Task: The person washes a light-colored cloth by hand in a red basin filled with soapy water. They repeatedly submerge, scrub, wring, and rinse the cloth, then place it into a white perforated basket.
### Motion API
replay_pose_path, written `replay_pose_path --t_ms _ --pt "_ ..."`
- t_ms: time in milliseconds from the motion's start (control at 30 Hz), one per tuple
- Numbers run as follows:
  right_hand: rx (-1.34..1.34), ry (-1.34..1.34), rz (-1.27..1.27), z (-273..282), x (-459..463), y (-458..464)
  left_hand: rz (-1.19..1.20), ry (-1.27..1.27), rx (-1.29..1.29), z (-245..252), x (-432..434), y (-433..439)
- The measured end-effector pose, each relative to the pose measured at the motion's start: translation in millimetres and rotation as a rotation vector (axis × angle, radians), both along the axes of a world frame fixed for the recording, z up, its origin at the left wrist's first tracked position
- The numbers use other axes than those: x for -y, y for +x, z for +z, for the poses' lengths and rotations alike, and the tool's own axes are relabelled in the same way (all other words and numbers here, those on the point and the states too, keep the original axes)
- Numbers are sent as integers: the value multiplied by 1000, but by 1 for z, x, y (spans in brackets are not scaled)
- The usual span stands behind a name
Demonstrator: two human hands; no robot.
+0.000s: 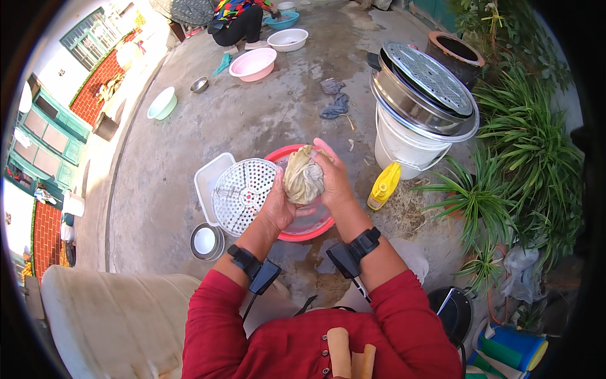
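A crumpled beige cloth (303, 176) is bunched between my two hands, above a red plastic basin (316, 235) with cloudy water in it. My left hand (279, 203) presses the cloth from the left and below. On the other side, my right hand (333, 171) grips it with the thumb over the top and the fingers behind. A round perforated metal steamer plate (241, 201) leans between the basin and a white rectangular plastic tub (206, 189), partly covering the tub. To the right of the basin a yellow bottle (384, 185) stands on the wet concrete.
Nested metal bowls (206, 242) sit at left. A white bucket (402, 147) carries stacked steamer pans (421, 109) at right, near potted plants (525, 137). Farther off are a pink basin (253, 66), a green basin (162, 103), grey rags (335, 105) and a crouching person (239, 23).
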State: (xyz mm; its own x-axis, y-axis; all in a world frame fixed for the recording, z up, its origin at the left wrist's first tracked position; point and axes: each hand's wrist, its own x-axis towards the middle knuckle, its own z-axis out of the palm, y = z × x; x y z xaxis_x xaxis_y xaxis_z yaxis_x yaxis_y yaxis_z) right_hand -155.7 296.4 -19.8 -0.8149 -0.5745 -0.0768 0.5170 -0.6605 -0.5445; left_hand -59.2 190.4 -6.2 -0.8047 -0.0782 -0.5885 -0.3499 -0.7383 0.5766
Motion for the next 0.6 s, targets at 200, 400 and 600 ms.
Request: replay_pose_path --t_ms 200,400,600 --pt "-1070 850 -256 35 6 65 272 12 -303 1 29 -12" --pt "-820 994 -418 4 3 28 395 -390 -241 -19 -8 -14" --pt "-955 898 -463 5 13 70 489 -515 -199 2 11 -15"
